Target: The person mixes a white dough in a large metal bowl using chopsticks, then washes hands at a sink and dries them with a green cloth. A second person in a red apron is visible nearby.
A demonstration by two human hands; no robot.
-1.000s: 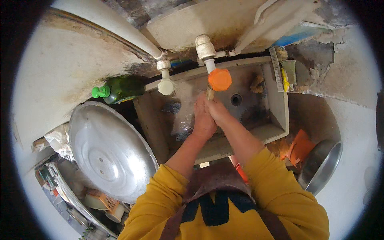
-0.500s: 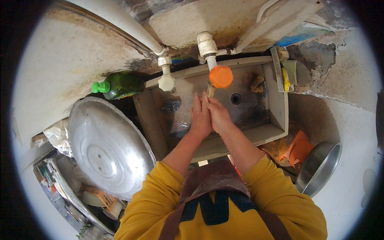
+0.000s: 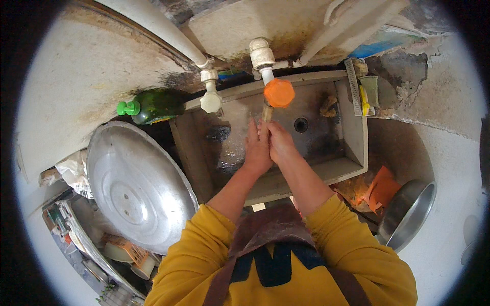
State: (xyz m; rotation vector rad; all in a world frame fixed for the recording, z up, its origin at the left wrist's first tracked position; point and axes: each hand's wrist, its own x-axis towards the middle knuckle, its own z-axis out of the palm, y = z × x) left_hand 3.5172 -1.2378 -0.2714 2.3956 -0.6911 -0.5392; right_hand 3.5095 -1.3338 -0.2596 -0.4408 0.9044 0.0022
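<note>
My hands are together over the grey sink (image 3: 326, 171), just below the spout of the tap with the orange knob (image 3: 279, 93). My left hand (image 3: 256, 148) has its fingers stretched out toward the far side. Against its inner side presses my right hand (image 3: 280, 143), bent at the knuckles, its fingertips largely hidden between the two hands. No object shows in either hand. Wet patches glisten on the sink floor left of my hands. To their right lies the round drain hole (image 3: 301, 125).
A second tap with a pale knob (image 3: 211, 102) stands at the far left. A green bottle (image 3: 158, 107) and a large metal lid or basin (image 3: 132, 188) are left of the sink. A plastic basket (image 3: 353, 86) sits on the right rim; a steel bowl (image 3: 411, 214) leans at right.
My hands stay together under the tap. The right hand has shifted slightly, with its fingers more bent against the left. The view has tilted a little.
</note>
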